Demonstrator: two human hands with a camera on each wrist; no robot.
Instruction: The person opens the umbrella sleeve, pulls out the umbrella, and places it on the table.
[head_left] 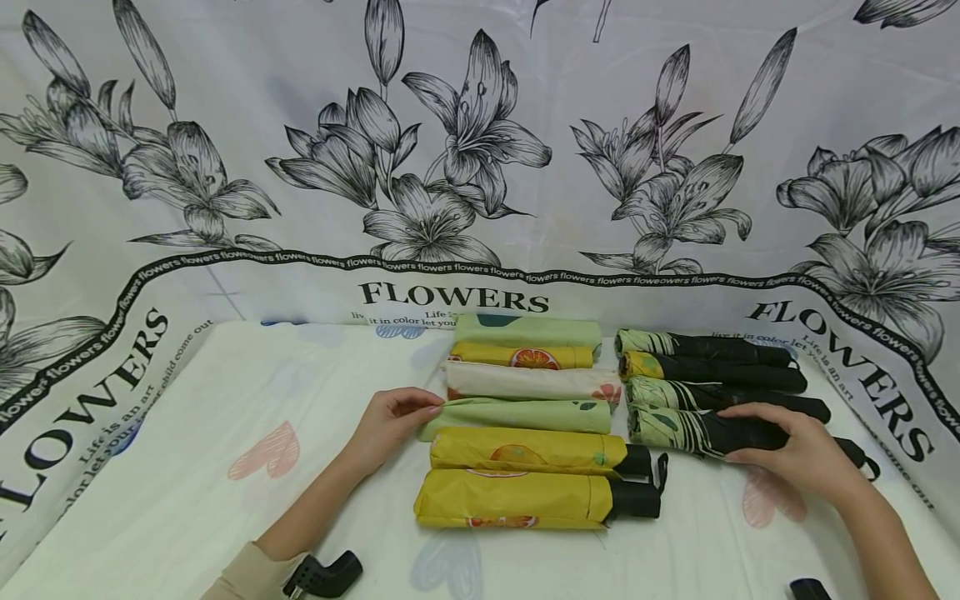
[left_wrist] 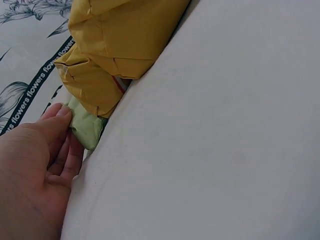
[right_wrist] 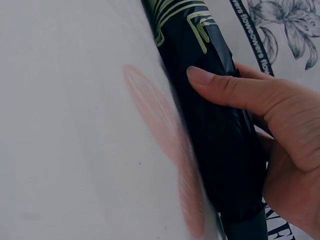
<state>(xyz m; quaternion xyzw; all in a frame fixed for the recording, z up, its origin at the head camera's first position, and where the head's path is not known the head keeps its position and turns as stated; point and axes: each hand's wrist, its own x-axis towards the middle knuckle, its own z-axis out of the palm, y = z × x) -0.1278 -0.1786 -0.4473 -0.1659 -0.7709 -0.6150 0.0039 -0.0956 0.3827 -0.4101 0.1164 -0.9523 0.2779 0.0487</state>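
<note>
My left hand (head_left: 396, 417) pinches the left end of a light green cloth sleeve (head_left: 532, 415), which lies in a stack of rows in the middle of the table. The left wrist view shows that green end (left_wrist: 86, 125) between thumb and fingers. To the right, my right hand (head_left: 791, 442) grips a folded umbrella (head_left: 675, 427), black with a green leafy, striped end, the nearest of its row. Thumb and fingers lie on either side of its black part (right_wrist: 215, 135) in the right wrist view. Both things rest on the tabletop.
Nearer me lie two yellow orange-print umbrellas (head_left: 517, 500) with black handles. Beyond the green sleeve are a cream sleeve (head_left: 525, 382), a yellow one (head_left: 480, 356) and another green one (head_left: 525, 331). More folded black umbrellas (head_left: 735, 372) lie behind the right hand. A flower-print curtain (head_left: 315, 225) stands behind.
</note>
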